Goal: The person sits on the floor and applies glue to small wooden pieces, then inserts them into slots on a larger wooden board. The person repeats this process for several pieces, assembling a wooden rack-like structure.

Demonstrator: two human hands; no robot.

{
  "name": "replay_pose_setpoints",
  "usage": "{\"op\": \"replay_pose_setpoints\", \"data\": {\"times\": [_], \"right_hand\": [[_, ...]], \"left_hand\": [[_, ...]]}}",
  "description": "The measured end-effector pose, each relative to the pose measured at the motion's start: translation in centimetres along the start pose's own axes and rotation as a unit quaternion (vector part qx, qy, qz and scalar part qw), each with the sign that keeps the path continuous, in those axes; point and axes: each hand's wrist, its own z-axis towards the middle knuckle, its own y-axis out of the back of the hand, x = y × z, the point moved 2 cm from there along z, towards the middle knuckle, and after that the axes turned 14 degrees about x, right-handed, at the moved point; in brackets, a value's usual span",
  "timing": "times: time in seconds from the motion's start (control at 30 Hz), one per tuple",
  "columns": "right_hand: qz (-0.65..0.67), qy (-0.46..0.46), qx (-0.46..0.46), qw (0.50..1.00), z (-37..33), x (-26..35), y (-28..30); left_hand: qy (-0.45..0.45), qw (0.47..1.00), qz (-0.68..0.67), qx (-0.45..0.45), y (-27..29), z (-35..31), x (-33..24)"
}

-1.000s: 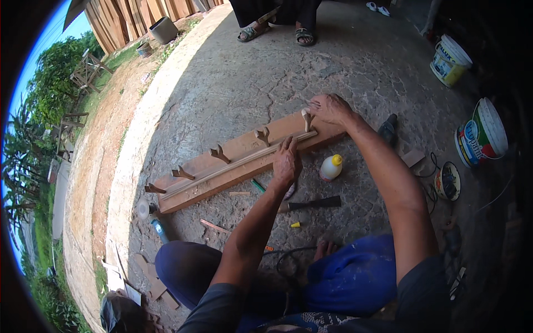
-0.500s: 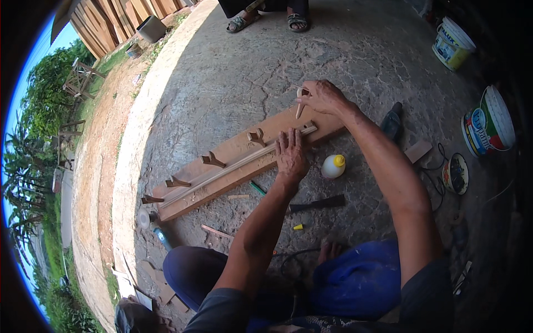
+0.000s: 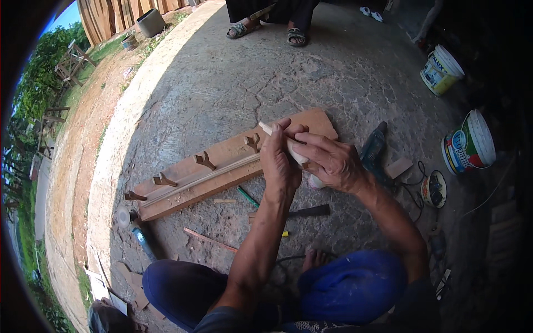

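My left hand (image 3: 282,164) grips a pale wooden piece (image 3: 266,128), whose narrow tip sticks out above the thumb. My right hand (image 3: 336,162) closes on the same piece from the right, its fingers touching the lower part and hiding much of its shape. Beneath both hands lies a long brown board (image 3: 316,121). A grooved wooden strip (image 3: 222,171) rests along it, with several forked wooden pegs (image 3: 204,160) standing out in a row. Under my right hand a white bottle (image 3: 315,182) is mostly covered.
A power drill (image 3: 374,145) lies right of the board, an angle grinder (image 3: 143,242) left of it. Nearer me are a dark flat tool (image 3: 309,211), a green pen-like stick (image 3: 246,195) and a yellow cap (image 3: 285,234). Buckets (image 3: 468,143) stand right; a person's sandalled feet (image 3: 242,30) are ahead.
My left hand has lifted off the strip and taken hold of the pale wooden piece. My right hand has drawn nearer with that piece, bringing both hands together. The view has shifted slightly.
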Motion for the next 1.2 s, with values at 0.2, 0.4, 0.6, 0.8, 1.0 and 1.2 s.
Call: {"op": "replay_pose_setpoints", "data": {"times": [0.2, 0.4, 0.6, 0.8, 1.0, 1.2], "right_hand": [[0.164, -0.296, 0.039, 0.940, -16.1, 5.9, -8.3], [0.134, -0.396, 0.174, 0.892, -23.6, 5.6, -16.1], [0.222, -0.417, -0.124, 0.873, -18.0, -1.6, -18.6], [0.374, -0.348, -0.236, 0.826, -15.2, -5.5, -22.6], [0.463, -0.266, -0.270, 0.802, -10.6, -4.1, -14.6], [0.089, -0.199, -0.130, 0.967, -4.2, 0.3, 2.5]], "left_hand": [[0.076, 0.948, 0.294, 0.092, -2.1, -0.9, -3.0], [0.078, 0.855, 0.490, 0.149, -0.4, -1.4, -2.5], [0.017, 0.786, 0.580, 0.216, -1.5, 0.1, -4.1], [0.046, 0.665, 0.674, 0.318, -3.5, 2.2, -7.6], [0.153, 0.564, 0.749, 0.312, -4.2, 1.2, -12.9], [0.061, 0.590, 0.737, 0.324, -4.0, -2.1, -16.4]]}}
